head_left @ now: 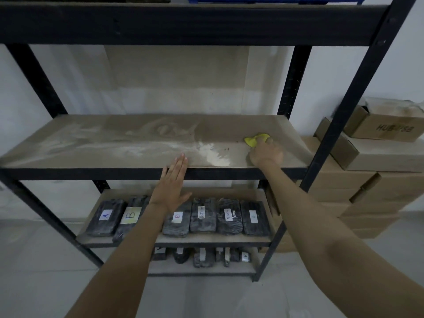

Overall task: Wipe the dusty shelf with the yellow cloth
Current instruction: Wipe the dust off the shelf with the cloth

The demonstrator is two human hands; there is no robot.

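Observation:
The dusty shelf is a brown board in a black metal rack, at chest height. White dust streaks cover its left and middle; the right part looks darker and cleaner. My right hand presses the crumpled yellow cloth onto the board's right part. The cloth shows only beyond my fingers. My left hand is flat with fingers straight, its fingertips resting at the shelf's front edge near the middle, holding nothing.
A lower shelf holds several black wrapped packs with white labels. More packs lie on the bottom shelf. Stacked cardboard boxes stand to the right of the rack. A black upright crosses in front at the right.

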